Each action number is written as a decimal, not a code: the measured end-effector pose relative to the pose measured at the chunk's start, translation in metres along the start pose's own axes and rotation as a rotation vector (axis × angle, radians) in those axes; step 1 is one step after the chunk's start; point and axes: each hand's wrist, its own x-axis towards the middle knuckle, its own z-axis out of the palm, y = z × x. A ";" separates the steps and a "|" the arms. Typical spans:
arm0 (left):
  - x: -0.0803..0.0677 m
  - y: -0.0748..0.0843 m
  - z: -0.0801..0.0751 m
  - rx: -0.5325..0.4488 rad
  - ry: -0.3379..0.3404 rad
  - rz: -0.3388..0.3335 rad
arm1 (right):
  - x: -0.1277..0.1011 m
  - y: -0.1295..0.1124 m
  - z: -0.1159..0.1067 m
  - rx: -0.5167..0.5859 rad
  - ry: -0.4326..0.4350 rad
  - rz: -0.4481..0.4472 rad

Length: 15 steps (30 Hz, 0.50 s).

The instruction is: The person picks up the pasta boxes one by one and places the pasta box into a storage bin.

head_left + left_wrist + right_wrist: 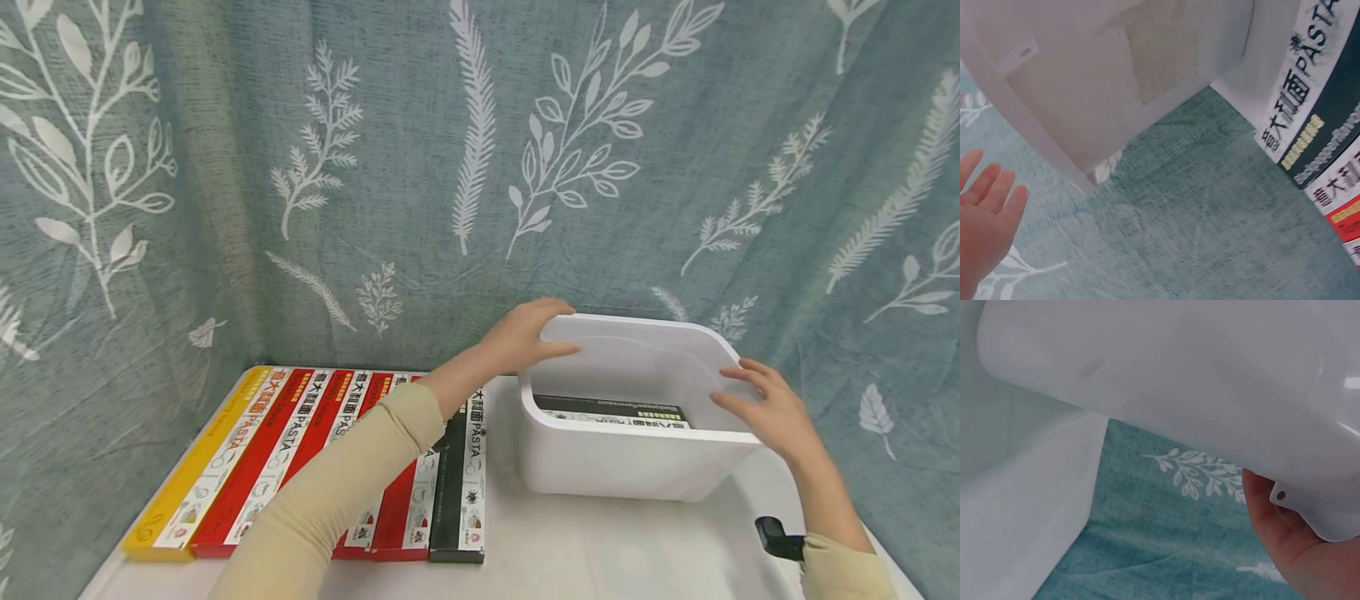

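A white plastic bin [622, 467] stands on the table, with a black-and-white pasta box [611, 410] lying inside it. At the bin's left rim is my left hand [525, 336], thumb and fingers spread apart over the corner. The left wrist view shows the same hand with fingers extended beside the bin's outer wall [1079, 119]. My right hand [768, 408] reaches over the right rim, fingers and thumb extended above the opening. From the right wrist, part of its fingers is hidden behind the rim, near a small holed tab [1281, 495].
Left of the bin lies a row of pasta boxes: a yellow box [197, 467], several red boxes [247, 467] and a black box [450, 500] closest to the bin. My left forearm crosses over them. A patterned green curtain [405, 167] hangs behind the white table [570, 550].
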 end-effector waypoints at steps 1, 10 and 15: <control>-0.003 -0.002 -0.001 -0.037 0.027 -0.004 | 0.000 0.000 0.000 -0.002 0.000 -0.002; -0.046 -0.013 -0.012 -0.338 0.127 -0.150 | -0.002 0.000 -0.001 0.006 0.006 -0.015; -0.076 -0.026 -0.012 -0.440 0.150 -0.199 | -0.002 0.001 0.000 0.011 0.001 -0.017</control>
